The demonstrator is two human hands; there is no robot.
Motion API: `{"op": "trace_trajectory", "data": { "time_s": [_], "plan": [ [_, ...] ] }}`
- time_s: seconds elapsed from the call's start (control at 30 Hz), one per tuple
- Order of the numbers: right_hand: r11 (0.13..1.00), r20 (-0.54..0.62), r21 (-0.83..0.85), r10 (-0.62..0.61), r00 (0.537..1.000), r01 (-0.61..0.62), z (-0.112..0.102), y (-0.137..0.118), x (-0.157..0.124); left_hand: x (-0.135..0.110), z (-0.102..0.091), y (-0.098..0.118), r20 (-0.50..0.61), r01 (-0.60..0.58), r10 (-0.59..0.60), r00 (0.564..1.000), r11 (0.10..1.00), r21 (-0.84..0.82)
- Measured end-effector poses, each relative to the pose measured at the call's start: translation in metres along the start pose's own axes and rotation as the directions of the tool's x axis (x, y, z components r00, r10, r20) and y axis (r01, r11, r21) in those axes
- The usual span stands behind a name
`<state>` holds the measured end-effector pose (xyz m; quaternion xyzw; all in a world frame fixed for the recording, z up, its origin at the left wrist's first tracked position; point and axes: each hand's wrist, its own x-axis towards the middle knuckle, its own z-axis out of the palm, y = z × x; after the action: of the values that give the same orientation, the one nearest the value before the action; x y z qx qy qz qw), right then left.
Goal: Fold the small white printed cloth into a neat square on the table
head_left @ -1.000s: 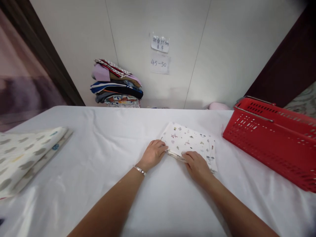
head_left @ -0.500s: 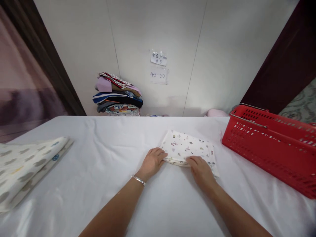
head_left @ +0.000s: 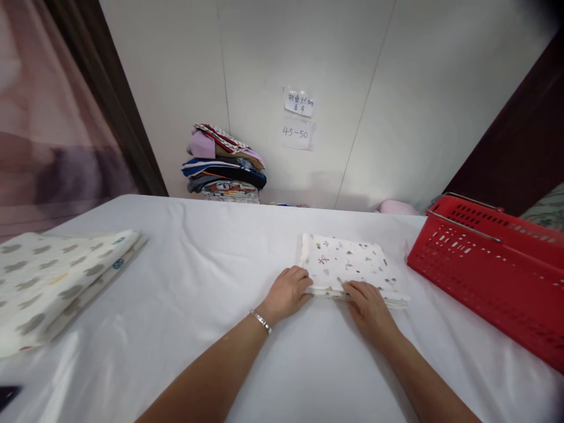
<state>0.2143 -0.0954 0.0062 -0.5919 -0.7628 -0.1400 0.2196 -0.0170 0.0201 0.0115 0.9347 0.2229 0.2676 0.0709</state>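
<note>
A folded white cloth (head_left: 348,261) printed with small coloured motifs lies on the white-covered table, its layered front edge facing me. My left hand (head_left: 291,292) grips its near left corner, fingers curled over the top and thumb low at the edge. My right hand (head_left: 369,305) holds the front edge right of the middle, fingertips on top and thumb at the lower layers. A silver bracelet (head_left: 261,321) circles my left wrist.
Another folded cloth (head_left: 57,282) with grey shapes lies at the left. A red plastic basket (head_left: 493,282) with metal handles stands at the right. Behind the table, a stack of folded fabrics (head_left: 224,164) rises by the wall, which bears paper signs (head_left: 298,120).
The view has turned slightly left, so everything sits further right. The folded cloth lies squarer, and its right side is more even. Both hands stay at its front edge.
</note>
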Motion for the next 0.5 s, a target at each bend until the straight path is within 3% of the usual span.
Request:
{"op": "trace_trajectory", "data": {
  "time_s": [0.17,0.3,0.4,0.5],
  "plan": [
    [0.999,0.001,0.043,-0.014,1.0,0.014,0.002,-0.003,0.004,0.001,0.002,0.001,-0.002,0.019,-0.019,1.0,1.0,-0.009],
    [0.996,0.017,0.093,0.012,1.0,-0.014,-0.001,-0.002,0.004,-0.002,0.003,-0.005,-0.053,0.119,-0.138,0.989,0.956,-0.267],
    [0.993,0.029,0.114,0.042,0.999,-0.045,-0.002,-0.003,0.002,-0.004,0.004,-0.012,-0.069,0.301,-0.363,0.929,0.852,-0.429],
    [0.993,0.017,0.101,0.056,0.998,-0.058,-0.003,-0.005,0.0,-0.004,0.004,-0.017,-0.094,0.414,-0.504,0.859,0.79,-0.452]
  ]
}}
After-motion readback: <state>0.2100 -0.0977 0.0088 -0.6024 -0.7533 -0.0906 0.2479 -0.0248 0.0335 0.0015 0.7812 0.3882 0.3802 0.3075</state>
